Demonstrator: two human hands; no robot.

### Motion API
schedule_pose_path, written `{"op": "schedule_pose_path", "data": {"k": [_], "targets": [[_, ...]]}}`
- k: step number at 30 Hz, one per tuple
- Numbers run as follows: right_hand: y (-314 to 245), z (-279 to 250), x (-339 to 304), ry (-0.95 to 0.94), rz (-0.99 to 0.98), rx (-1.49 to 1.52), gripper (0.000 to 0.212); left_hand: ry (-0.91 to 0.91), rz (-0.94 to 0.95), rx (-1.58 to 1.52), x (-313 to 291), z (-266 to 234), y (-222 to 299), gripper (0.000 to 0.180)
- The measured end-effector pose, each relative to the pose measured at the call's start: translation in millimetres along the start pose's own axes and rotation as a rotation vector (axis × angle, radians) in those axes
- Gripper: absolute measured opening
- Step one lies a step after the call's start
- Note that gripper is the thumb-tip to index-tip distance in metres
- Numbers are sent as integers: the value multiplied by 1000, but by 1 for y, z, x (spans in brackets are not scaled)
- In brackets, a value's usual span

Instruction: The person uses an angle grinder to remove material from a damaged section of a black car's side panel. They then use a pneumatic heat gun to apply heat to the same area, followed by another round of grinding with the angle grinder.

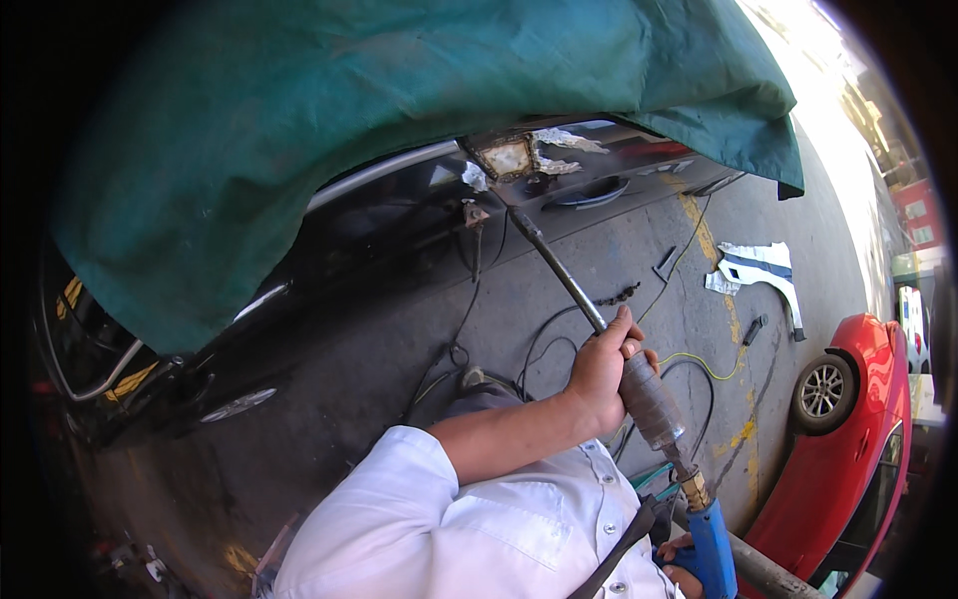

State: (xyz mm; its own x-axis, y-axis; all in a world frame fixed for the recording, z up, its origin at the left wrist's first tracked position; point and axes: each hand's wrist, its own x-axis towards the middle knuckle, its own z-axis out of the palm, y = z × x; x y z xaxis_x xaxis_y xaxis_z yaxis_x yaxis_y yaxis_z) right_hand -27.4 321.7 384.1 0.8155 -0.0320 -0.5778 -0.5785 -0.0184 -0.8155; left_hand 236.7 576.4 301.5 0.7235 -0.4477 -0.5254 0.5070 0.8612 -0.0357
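Note:
My left hand (601, 371) is closed around the upper part of a slide hammer (559, 270), where its steel rod meets the thick tape-wrapped weight. Low at the right, my right hand (681, 569) grips the blue handle at the tool's near end, its fingers partly hidden. The rod slants up and away, its far tip at the side of a dark car (399, 215). Right beside the tip, the paint is stripped around a bare patch (509, 157) with torn, crumpled pale pieces. A clamp on a cable (475, 213) hangs just left of the tip.
A green cover (429, 80) drapes over the dark car. Cables and a hose (699, 359) trail across the concrete floor. A white-and-blue car body panel (763, 270) lies on the floor at right. Beyond it stands a red car (848, 439).

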Motion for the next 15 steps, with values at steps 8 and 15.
{"op": "schedule_pose_path", "data": {"k": [8, 15], "targets": [[-6, 5, 4, 1, 13, -18, 47, -3, -1, -10, 5, -3, 8, 33], [-10, 0, 2, -92, 20, -48, 54, 6, -11, -2, 3, -8, 6, 34]]}}
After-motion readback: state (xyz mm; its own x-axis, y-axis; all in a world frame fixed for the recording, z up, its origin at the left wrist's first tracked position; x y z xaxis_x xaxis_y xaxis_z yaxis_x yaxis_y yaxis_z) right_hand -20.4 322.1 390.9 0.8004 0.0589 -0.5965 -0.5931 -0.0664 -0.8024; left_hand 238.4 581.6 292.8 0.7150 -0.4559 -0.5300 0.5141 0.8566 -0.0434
